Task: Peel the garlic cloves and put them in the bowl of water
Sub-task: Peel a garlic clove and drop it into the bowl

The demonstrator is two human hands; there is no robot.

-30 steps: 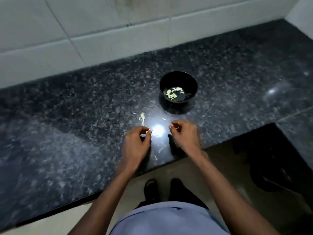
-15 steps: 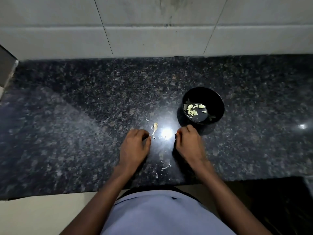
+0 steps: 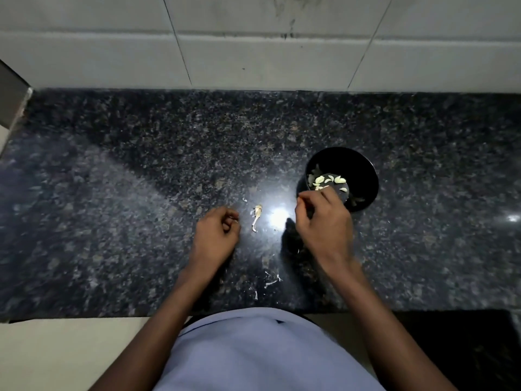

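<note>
Right hand (image 3: 324,224) hides the bowl's (image 3: 363,167) near rim; its grasp unclear

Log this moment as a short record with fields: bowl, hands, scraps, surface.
bowl: black bowl on the counter, pale peeled cloves inside
right hand: right hand at the bowl's near rim, fingers curled; whether it holds anything cannot be told
left hand: left hand on the counter, fingers curled; contents cannot be told
scraps: a garlic piece between the hands, skin bits nearer the counter's front edge
surface: dark speckled stone, tiled wall behind
</note>
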